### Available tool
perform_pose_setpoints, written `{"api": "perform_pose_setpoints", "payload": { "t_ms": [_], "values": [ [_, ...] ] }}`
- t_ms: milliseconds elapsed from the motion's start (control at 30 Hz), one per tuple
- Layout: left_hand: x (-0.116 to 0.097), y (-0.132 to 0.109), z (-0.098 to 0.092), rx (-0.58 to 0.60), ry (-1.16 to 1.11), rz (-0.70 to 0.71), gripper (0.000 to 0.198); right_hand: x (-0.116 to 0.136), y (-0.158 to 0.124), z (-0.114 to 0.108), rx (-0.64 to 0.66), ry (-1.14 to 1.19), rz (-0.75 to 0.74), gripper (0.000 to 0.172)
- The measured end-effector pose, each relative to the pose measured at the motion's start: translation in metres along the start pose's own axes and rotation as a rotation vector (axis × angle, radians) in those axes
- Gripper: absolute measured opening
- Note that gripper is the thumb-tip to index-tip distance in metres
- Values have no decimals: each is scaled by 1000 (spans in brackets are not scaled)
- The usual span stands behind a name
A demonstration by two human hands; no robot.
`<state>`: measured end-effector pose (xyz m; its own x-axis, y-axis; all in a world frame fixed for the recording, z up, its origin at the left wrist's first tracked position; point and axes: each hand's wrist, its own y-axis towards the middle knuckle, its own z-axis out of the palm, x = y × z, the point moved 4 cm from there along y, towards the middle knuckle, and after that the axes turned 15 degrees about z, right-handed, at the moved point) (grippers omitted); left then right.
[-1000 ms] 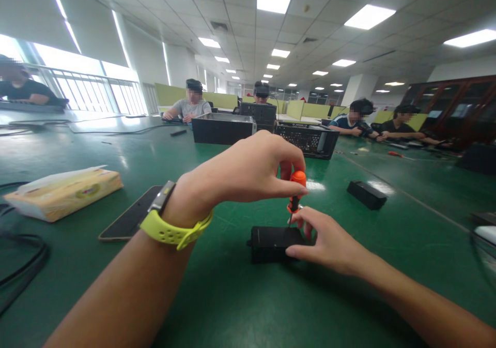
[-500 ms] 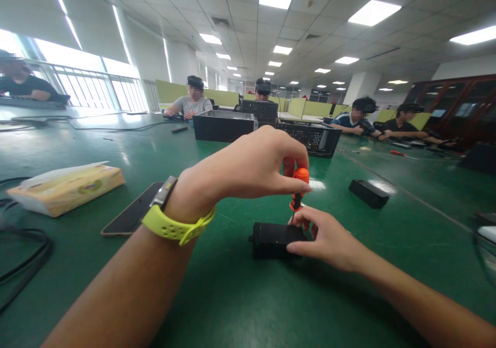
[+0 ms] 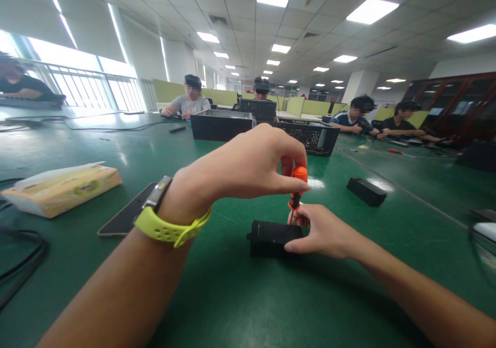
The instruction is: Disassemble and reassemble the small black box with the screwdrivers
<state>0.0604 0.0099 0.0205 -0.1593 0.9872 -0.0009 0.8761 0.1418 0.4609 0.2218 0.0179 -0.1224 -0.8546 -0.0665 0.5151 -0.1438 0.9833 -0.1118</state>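
Near the centre of the frame, our left grip [image 3: 267,159] is clamped on a screwdriver [image 3: 299,175], which hangs below it with its blade slanting down to the top of a black box [image 3: 267,234] on the green bench [image 3: 217,296]. Our right grip [image 3: 323,231] pinches that box by its right end. We count two such boxes, the other box [image 3: 366,191] lying right of centre, plus one phone [image 3: 126,213] and one tissue pack [image 3: 65,190] at left.

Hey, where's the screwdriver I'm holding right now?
In the head view, the screwdriver is just right of centre, nearly upright in the left hand, its shaft pointing down at the black box, beside the right hand.
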Motion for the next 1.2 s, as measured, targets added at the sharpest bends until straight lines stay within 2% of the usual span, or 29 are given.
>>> {"api": "perform_pose_setpoints", "payload": {
  "t_ms": [200, 400, 667, 1067, 1200],
  "values": [
    [0, -1, 0, -11, -4, 8, 19, 1, -1, 1, 7, -19, -15, 34],
    [-1, 0, -1, -20, -13, 4, 19, -2, 0, 3, 71, 31, -18, 33],
    [-2, 0, -2, -33, -43, 6, 20, -3, -3, 5, 72, 75, -46, 31],
    [-5, 1, -3, -85, -61, 46, 19, 3, -6, 5, -3, 42, -106, 31],
    [-3, 1, -1, -86, -29, 10, 18, 3, -8, 8, -11, 87, -134, 29]
  ]
}}
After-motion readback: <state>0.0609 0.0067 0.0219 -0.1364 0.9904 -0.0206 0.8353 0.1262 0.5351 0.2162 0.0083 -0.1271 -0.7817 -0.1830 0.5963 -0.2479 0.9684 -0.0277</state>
